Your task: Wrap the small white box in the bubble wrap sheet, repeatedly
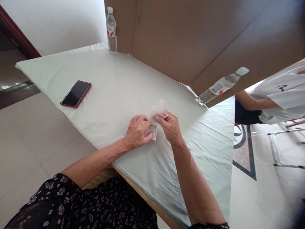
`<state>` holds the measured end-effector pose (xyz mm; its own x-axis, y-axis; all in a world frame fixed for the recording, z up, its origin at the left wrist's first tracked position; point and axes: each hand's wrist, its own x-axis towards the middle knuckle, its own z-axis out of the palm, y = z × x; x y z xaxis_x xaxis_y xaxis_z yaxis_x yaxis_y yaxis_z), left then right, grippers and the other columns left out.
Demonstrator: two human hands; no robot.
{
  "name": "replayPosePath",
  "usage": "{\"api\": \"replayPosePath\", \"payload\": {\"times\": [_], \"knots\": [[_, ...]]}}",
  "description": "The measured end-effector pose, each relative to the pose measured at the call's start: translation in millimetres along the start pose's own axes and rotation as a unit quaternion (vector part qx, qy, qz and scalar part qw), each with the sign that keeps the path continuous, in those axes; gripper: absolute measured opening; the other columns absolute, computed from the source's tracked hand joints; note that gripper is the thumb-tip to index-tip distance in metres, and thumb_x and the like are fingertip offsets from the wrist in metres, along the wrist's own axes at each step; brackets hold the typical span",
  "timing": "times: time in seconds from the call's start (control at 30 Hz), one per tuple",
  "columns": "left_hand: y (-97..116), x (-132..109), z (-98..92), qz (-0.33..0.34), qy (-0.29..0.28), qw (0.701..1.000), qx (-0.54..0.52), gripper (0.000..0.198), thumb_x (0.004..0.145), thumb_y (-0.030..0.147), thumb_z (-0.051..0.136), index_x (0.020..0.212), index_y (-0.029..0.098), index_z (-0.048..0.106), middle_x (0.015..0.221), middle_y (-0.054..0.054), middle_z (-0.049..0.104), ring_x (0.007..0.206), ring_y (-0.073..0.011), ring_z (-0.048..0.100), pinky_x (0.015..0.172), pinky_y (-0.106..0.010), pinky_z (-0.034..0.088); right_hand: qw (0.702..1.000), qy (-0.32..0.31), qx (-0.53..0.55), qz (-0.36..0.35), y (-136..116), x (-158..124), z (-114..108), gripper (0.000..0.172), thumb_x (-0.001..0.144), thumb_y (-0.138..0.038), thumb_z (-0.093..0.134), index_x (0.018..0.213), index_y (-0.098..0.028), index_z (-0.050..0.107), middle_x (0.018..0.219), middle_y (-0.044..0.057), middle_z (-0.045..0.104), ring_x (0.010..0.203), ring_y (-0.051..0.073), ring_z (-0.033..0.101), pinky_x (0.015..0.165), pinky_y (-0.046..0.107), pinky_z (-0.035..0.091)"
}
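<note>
Between my hands, above the cloth-covered table, is a small crumpled sheet (153,112) of thin, translucent white material. I cannot tell whether it is plastic or paper. My right hand (169,124) pinches its upper part between thumb and fingers. The fingers of my left hand (138,132) are curled around its lower part, where a clear, shiny corner (154,135) sticks out below. Part of the sheet is hidden behind the left fingers, and its pale colour blends with the cloth.
A phone (76,93) in a red case lies to the left. One water bottle (111,31) stands at the far corner, another (220,86) at the right, both beside a brown panel (166,38). At the right edge is another person's arm (254,102). Pale cloth (107,82) covers the table.
</note>
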<state>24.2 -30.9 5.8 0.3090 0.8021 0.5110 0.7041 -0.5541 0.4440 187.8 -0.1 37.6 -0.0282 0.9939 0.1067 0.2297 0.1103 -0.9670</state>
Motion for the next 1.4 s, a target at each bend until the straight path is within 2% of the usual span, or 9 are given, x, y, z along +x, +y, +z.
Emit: {"api": "replayPosePath", "payload": {"times": [0.23, 0.33, 0.47, 0.67, 1.0, 1.1, 1.2, 1.3, 1.4], "knots": [[1, -3, 6.9, -0.057, 0.073, 0.995, -0.038, 0.054, 0.075, 0.028, 0.07, 0.125, 0.018, 0.052, 0.128, -0.016, 0.055, 0.117, -0.0296, 0.054, 0.1, -0.043, 0.043, 0.984, 0.07, -0.126, -0.109, 6, -49, 8, 0.012, 0.083, -0.03, 0.063, 0.09, -0.024, 0.071, 0.108, 0.006, 0.072, 0.103, 0.023, 0.066, 0.097, 0.04, 0.049], [-1, -2, 7.9, -0.047, 0.035, 0.997, -0.059, 0.043, 0.075, 0.026, 0.069, 0.116, 0.02, 0.058, 0.138, -0.016, 0.052, 0.124, -0.0297, 0.053, 0.103, -0.044, 0.041, 0.973, 0.059, -0.166, -0.146, 16, -63, 8, 0.015, 0.086, -0.024, 0.059, 0.093, -0.026, 0.072, 0.108, 0.006, 0.073, 0.105, 0.022, 0.067, 0.098, 0.041, 0.051], [-10, 2, -0.8, -0.018, -0.066, 0.993, -0.102, 0.014, 0.076, 0.019, 0.065, 0.09, 0.02, 0.061, 0.126, -0.013, 0.064, 0.121, -0.0268, 0.058, 0.104, -0.045, 0.043, 0.951, 0.04, -0.224, -0.209, 30, -77, 7, 0.03, 0.087, -0.02, 0.055, 0.113, -0.027, 0.07, 0.121, 0.008, 0.07, 0.118, 0.023, 0.064, 0.105, 0.045, 0.05], [-31, 2, -24.4, 0.123, -0.158, 0.967, -0.157, 0.041, 0.072, 0.018, 0.065, 0.113, 0.017, 0.059, 0.135, -0.018, 0.061, 0.132, -0.028, 0.054, 0.11, -0.045, 0.044, 0.884, 0.012, -0.348, -0.311, 44, -82, 8, 0.04, 0.087, -0.016, 0.057, 0.125, -0.024, 0.064, 0.129, 0.012, 0.067, 0.13, 0.027, 0.057, 0.104, 0.046, 0.048], [-37, -1, 0.1, 0.077, -0.112, 0.971, -0.198, 0.042, 0.072, 0.008, 0.056, 0.113, 0.017, 0.06, 0.13, -0.014, 0.064, 0.125, -0.0236, 0.059, 0.103, -0.04, 0.051, 0.832, -0.023, -0.452, -0.322, 33, -76, 3, 0.041, 0.092, -0.011, 0.05, 0.129, -0.025, 0.061, 0.135, 0.01, 0.066, 0.13, 0.026, 0.056, 0.102, 0.042, 0.042], [-34, 4, -5.0, 0.013, -0.122, 0.958, -0.261, 0.036, 0.071, 0.012, 0.057, 0.106, 0.017, 0.062, 0.117, -0.011, 0.068, 0.101, -0.0195, 0.066, 0.086, -0.032, 0.055, 0.849, -0.03, -0.422, -0.318, 30, -72, 1, 0.047, 0.09, -0.01, 0.05, 0.133, -0.026, 0.059, 0.137, 0.01, 0.064, 0.132, 0.027, 0.055, 0.103, 0.044, 0.044], [-30, 16, -15.6, -0.099, -0.164, 0.923, -0.332, 0.029, 0.07, 0.018, 0.058, 0.099, 0.017, 0.062, 0.089, -0.002, 0.066, 0.07, -0.0119, 0.058, 0.064, -0.024, 0.048, 0.895, -0.062, -0.352, -0.266, 20, -63, -3, 0.051, 0.09, -0.021, 0.055, 0.141, -0.028, 0.052, 0.14, 0.01, 0.061, 0.131, 0.028, 0.055, 0.106, 0.047, 0.045], [-25, 29, -22.0, -0.188, -0.195, 0.904, -0.332, 0.015, 0.074, 0.029, 0.06, 0.082, 0.017, 0.059, 0.072, 0.003, 0.057, 0.063, -0.011, 0.049, 0.057, -0.023, 0.039, 0.934, -0.096, -0.289, -0.185, 12, -49, -8, 0.067, 0.086, -0.037, 0.067, 0.148, -0.028, 0.044, 0.145, 0.011, 0.057, 0.131, 0.031, 0.056, 0.106, 0.049, 0.047], [-23, 38, -21.0, -0.217, -0.192, 0.924, -0.251, 0.02, 0.08, 0.035, 0.055, 0.07, 0.018, 0.053, 0.065, 0.003, 0.05, 0.062, -0.012, 0.043, 0.057, -0.025, 0.033, 0.964, -0.1, -0.22, -0.11, 15, -32, -8, 0.074, 0.079, -0.044, 0.073, 0.146, -0.026, 0.046, 0.147, 0.012, 0.055, 0.129, 0.032, 0.056, 0.101, 0.048, 0.05]]}}
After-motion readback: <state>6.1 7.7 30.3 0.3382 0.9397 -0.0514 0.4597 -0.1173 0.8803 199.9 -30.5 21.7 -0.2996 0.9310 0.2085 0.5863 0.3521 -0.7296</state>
